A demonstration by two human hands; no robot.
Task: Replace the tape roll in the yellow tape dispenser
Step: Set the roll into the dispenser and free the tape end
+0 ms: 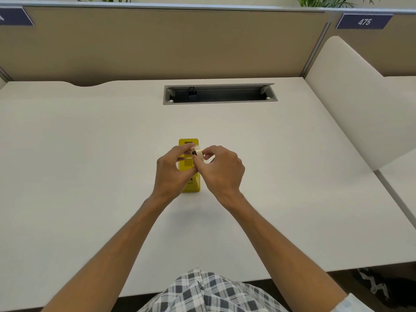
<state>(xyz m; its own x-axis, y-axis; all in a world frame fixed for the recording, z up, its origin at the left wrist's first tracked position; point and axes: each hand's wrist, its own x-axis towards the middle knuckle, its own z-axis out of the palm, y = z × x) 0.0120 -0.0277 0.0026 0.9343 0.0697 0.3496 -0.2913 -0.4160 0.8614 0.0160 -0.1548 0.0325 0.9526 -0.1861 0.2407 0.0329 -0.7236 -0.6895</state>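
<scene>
The yellow tape dispenser (188,164) stands lengthwise on the white desk (90,154), near its middle. Just above the dispenser, a pale tape roll (199,152) with a dark core is held on edge. My right hand (219,170) pinches the roll from the right with thumb and fingers. My left hand (172,171) meets it from the left, fingertips on the roll's left face, and covers the dispenser's left side. Much of the dispenser's middle is hidden behind both hands.
An open cable tray (220,93) is sunk into the desk behind the dispenser. A beige partition (157,41) closes off the back, and a white side divider (351,97) stands at the right. The desk's front edge runs near my lap.
</scene>
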